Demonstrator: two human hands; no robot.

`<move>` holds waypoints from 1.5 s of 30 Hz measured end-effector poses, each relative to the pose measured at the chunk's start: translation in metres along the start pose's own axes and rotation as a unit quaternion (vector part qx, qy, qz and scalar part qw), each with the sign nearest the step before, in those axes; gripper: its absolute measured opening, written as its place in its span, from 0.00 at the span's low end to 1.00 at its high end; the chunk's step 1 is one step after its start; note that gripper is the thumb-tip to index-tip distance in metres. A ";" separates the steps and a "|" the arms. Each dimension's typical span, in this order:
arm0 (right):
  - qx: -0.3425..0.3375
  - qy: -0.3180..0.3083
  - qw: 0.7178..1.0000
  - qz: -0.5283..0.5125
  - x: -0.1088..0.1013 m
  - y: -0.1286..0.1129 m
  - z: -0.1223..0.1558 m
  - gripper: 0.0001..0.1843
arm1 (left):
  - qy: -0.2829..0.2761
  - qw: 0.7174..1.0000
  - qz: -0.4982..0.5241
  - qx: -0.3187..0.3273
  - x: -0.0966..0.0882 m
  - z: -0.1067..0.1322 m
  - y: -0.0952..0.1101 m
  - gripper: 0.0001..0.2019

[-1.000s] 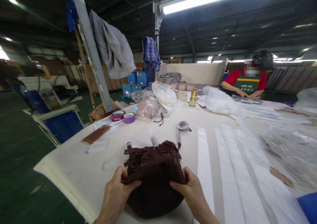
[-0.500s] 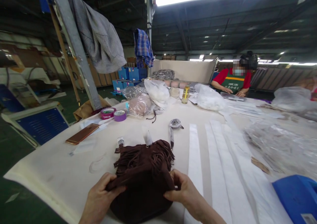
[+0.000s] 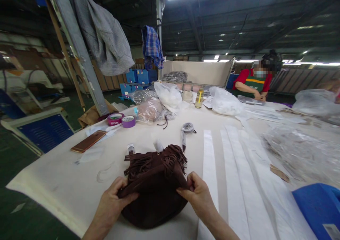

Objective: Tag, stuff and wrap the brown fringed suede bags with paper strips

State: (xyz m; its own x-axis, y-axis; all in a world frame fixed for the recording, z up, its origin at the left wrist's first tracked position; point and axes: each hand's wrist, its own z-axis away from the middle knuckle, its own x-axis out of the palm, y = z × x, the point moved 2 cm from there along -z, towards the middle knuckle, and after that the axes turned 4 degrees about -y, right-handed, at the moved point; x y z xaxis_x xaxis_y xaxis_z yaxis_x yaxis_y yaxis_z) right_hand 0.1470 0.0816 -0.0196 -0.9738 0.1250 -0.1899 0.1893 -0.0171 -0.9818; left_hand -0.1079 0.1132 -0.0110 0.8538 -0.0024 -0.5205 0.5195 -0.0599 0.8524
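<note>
A dark brown fringed bag (image 3: 154,204) lies at the near side of the padded table (image 3: 66,183), its fringed flap folded away from me. My left hand (image 3: 114,201) pinches the bag's left edge between thumb and fingers. At the right edge, my right hand (image 3: 198,194) grips the material the same way. Beyond the fringe a wrapped strap (image 3: 188,127) lies coiled, its end running down toward the bag's right corner. Small pieces of white wrapping stick up at the bag's far side. The bag's inside looks too dark to make out.
White strips (image 3: 235,169) run along the table right of the bag. A blue container (image 3: 317,208) stands near right, with clear plastic bags (image 3: 300,151) behind it. A phone (image 3: 89,141) and tape rolls (image 3: 129,121) lie left. A co-worker (image 3: 255,82) handles a packet across the table.
Both hands have shifted slightly, and the bag's lower edge sits a little farther up in view. The co-worker's hands have come together.
</note>
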 end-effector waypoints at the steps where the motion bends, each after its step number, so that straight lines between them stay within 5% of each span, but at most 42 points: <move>1: -0.004 -0.004 1.000 0.008 0.000 0.001 0.000 0.13 | -0.009 1.000 0.009 -0.004 0.001 0.000 -0.001 0.14; 6: -0.010 -0.047 0.999 -0.025 -0.001 0.003 -0.003 0.10 | 0.020 0.998 -0.001 -0.058 0.007 -0.001 -0.006 0.16; 13: -0.007 -0.051 0.998 -0.030 0.000 -0.005 -0.008 0.14 | 0.078 0.996 -0.032 -0.026 0.006 -0.004 0.011 0.18; 18: -0.032 -0.029 0.997 0.061 -0.001 -0.003 -0.007 0.13 | 0.078 0.995 -0.063 0.007 0.007 -0.003 -0.007 0.19; 22: -0.093 -0.033 0.985 0.140 -0.005 -0.001 -0.005 0.10 | 0.017 0.999 -0.013 0.043 0.006 -0.003 -0.015 0.14; 27: -0.192 -0.112 0.956 0.191 -0.010 -0.002 0.000 0.13 | -0.096 0.985 -0.002 0.141 -0.005 -0.006 -0.004 0.06; 32: -0.304 -0.191 0.903 0.235 -0.005 0.015 -0.001 0.16 | -0.054 0.950 -0.093 0.292 0.001 -0.005 -0.023 0.16; 38: -0.288 -0.188 0.904 0.254 -0.005 0.028 -0.007 0.29 | -0.092 0.960 -0.125 0.231 0.009 -0.008 -0.036 0.14; 42: -0.303 -0.166 0.903 0.254 -0.003 0.021 -0.002 0.24 | -0.042 0.945 -0.202 0.253 0.003 -0.005 -0.031 0.12; 45: -0.313 -0.159 0.903 0.248 0.000 0.013 0.000 0.20 | 0.079 0.875 -0.331 0.345 -0.001 0.009 -0.006 0.15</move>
State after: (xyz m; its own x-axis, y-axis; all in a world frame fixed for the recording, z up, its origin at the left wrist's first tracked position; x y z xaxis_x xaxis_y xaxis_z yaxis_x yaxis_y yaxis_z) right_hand 0.1499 0.0817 -0.0327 -0.7176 -0.0371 -0.6955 0.5495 0.5834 -0.5981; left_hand -0.1122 0.1041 -0.0164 0.3966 0.3959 -0.8283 0.8042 -0.5850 0.1054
